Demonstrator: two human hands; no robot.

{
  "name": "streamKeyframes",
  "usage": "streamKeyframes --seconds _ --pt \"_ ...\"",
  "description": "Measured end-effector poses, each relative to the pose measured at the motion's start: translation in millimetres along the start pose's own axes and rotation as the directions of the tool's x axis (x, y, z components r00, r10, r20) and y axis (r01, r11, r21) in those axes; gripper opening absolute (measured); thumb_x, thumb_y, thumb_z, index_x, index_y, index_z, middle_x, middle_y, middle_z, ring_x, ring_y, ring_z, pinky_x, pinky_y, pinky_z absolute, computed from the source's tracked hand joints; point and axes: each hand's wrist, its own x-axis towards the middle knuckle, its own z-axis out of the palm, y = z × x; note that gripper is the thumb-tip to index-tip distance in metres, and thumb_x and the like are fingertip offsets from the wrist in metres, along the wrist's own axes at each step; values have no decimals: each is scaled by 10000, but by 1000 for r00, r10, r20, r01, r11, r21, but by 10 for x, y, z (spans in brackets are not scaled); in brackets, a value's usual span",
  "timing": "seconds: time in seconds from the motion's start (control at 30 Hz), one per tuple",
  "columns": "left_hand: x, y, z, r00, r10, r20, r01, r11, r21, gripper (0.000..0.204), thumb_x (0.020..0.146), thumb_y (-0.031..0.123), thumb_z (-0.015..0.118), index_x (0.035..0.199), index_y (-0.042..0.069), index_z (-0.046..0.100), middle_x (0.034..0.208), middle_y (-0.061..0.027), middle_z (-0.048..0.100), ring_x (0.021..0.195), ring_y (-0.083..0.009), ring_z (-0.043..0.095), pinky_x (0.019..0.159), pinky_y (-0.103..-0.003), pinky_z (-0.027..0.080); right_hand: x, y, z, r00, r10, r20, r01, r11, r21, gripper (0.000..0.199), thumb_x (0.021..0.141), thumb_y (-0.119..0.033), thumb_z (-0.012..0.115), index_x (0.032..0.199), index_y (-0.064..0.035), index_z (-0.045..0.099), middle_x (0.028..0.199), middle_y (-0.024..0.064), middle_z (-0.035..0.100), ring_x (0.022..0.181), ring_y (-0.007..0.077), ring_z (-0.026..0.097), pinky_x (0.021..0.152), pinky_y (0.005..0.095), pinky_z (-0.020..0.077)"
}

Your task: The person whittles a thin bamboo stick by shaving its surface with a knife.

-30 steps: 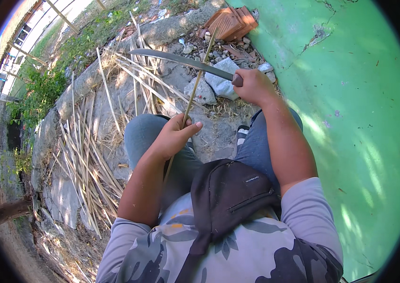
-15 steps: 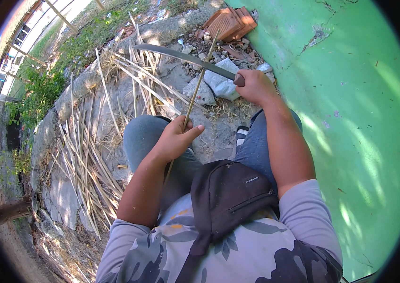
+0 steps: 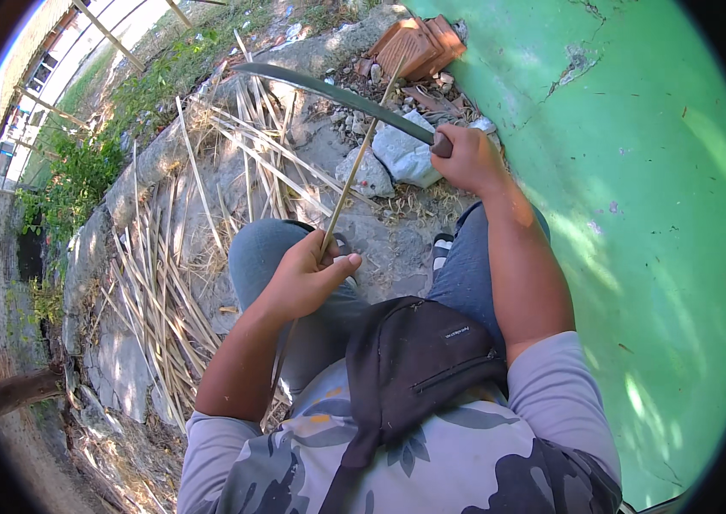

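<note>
A long curved machete [image 3: 342,96] is in my right hand [image 3: 471,161], whose fingers are closed round its dark handle. Its blade points to the far left and crosses a thin bamboo-like strip [image 3: 350,182]. My left hand [image 3: 310,272] pinches that strip near my left knee, with the thumb stretched out. The strip slants up and away past the blade, and its lower end runs down beside my left forearm. Whether the edge bites into the strip I cannot tell.
Many pale split strips [image 3: 157,295] lie in a loose pile on the ground at the left. Beyond my knees are white rocks [image 3: 406,150], rubble and stacked orange clay tiles [image 3: 419,47]. A cracked green floor [image 3: 637,214] spreads along my right. A black bag [image 3: 423,351] rests on my lap.
My left hand has drawn down and left, toward me, with the strip. The machete has shifted slightly, and its blade shows broader. My right hand has stayed nearly in place.
</note>
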Motion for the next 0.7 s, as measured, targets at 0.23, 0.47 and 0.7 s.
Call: streamKeyframes --seconds 0.23,0.47,0.7 --pt "-120 -15 -24 998 23 -50 -17 995 102 351 914 262 763 894 36 496 719 21 466 663 -64 405 562 -267 374 -111 -192 -5 963 -261 69 262 965 -7 195 723 -172 714 871 -63 651 737 173 648 716 395 647 631 465 489" --pt "-365 27 -95 999 -30 -45 34 996 86 327 932 269 742 916 69 484 732 61 411 657 -38 370 555 -233 329 -15 -64 -30 997 -80 3 80 994 71 161 766 -235 696 852 -101 675 776 162 676 761 384 666 676 472 515" --pt "-301 -107 -84 998 51 -34 -52 998 -35 337 921 246 760 857 72 479 707 64 409 643 -42 353 537 -245 318 -80 -103 -22 999 -41 26 30 944 329 253 759 -213 742 950 -52 699 735 160 668 703 332 680 656 402 508"
